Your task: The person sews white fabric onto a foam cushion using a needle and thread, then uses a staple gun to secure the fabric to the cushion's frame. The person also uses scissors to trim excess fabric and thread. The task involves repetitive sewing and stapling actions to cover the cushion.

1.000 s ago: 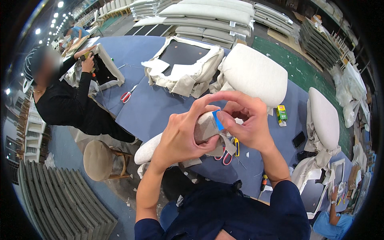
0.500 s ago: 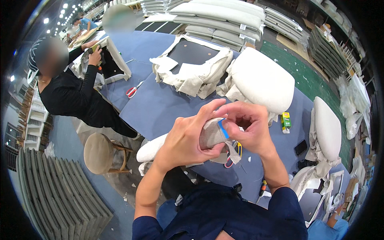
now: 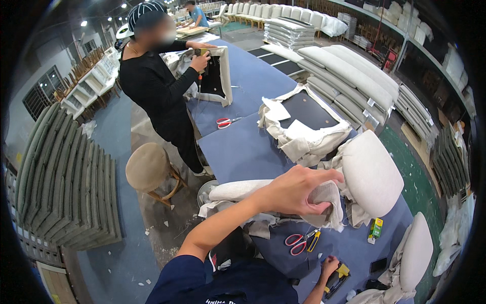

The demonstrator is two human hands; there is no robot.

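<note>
A flat blue-grey worktable (image 3: pixel 235 147) is being brightly lit; round white ceiling lamps (image 3: pixel 83 23) are being overexposed; a long grey metal shelf (image 3: pixel 374 17) is being bent by fisheye distortion.

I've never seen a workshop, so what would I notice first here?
Probably the left hand near the middle, gripping beige fabric over the blue table. Next, the big stack of grey-green panels at the far left, and the white cushion right of that hand. Lower down, the right hand is by a yellow-and-black tool.
</note>
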